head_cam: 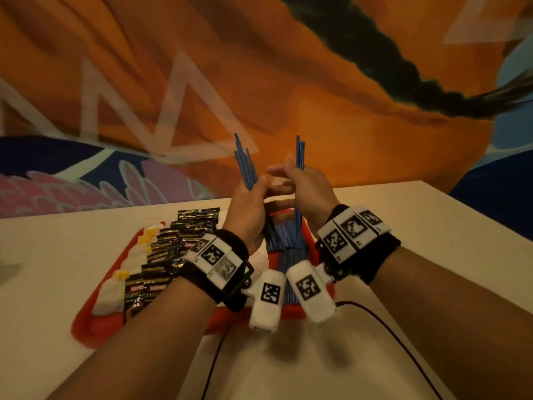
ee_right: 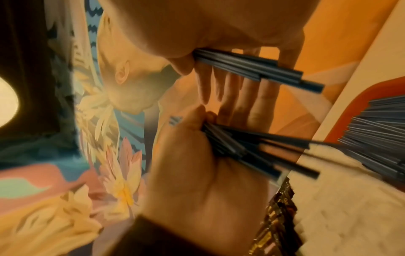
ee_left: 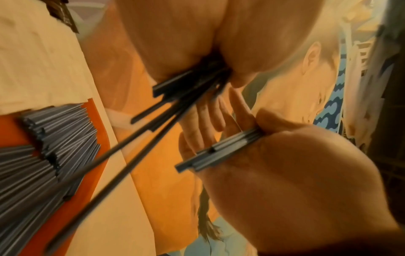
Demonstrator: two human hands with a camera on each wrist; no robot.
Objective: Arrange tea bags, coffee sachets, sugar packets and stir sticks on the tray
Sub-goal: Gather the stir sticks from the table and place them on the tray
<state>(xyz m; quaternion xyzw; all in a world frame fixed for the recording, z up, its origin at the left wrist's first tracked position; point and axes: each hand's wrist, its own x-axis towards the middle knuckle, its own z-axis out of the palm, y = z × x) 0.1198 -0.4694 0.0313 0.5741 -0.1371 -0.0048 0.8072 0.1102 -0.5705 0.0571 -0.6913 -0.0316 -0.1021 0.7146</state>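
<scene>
Left hand (head_cam: 248, 209): raised above the tray, fingers curling round a fanned bunch of blue stir sticks (head_cam: 245, 166); upper ends are pointing to approx. 12 o'clock, lower ends are splaying down toward the tray.
Right hand (head_cam: 302, 187): raised just beside the left hand, at its 3 o'clock; thumb and fingers are pinching a smaller, tighter bunch of sticks (head_cam: 300, 153), standing near upright.
Hands, relation: fingertips are nearly meeting between the two bunches; contact can't be confirmed.
Tray (head_cam: 86, 321): red, lying flat on the pale table (head_cam: 432, 220), below both wrists.
Stick pile (head_cam: 288, 241): blue sticks lying in overlapping rows on the tray's right part, under the hands.
Coffee sachets (head_cam: 173, 246): black w/ gold print, lying in overlapping rows on the tray, at approx. 9 o'clock from the stick pile.
White packets (head_cam: 115, 293): running along the tray's left edge, some w/ yellow tags; type can't be read.
Wrist units: black bands w/ printed marker squares on both wrists; a dark cable (head_cam: 398, 336) is trailing over the table at approx. 5 o'clock from the tray.
Backdrop: painted wall (head_cam: 317, 82), orange w/ pale triangle outlines.
</scene>
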